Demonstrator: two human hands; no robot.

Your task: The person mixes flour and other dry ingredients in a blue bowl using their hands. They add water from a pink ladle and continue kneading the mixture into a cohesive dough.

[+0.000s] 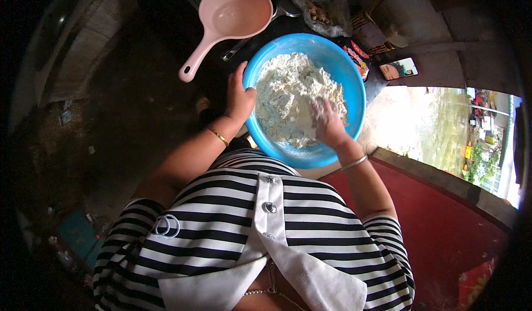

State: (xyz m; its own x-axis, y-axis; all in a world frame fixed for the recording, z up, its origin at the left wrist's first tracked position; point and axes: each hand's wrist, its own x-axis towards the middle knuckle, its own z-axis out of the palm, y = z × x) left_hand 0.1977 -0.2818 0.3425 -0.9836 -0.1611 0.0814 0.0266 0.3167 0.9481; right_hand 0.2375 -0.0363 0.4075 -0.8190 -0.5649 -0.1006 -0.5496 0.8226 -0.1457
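In front of me is a round blue plastic basin (pixel 355 78) with shaggy, flour-covered dough (pixel 291 91) heaped inside. My left hand (pixel 241 97) grips the basin's left rim, its thumb over the edge. Deep in the floury mix is my right hand (pixel 328 120), its fingers coated with flour and blurred. Whether those fingers are closed around any dough is hard to make out.
A pink plastic water ladle (pixel 237 12) rests beyond the basin at the upper left, its handle towards me. Behind the basin lies a clear plastic bag (pixel 322 14) with lumpy contents. A phone (pixel 399 69) and a printed packet (pixel 358 59) are at the right, near a bright doorway.
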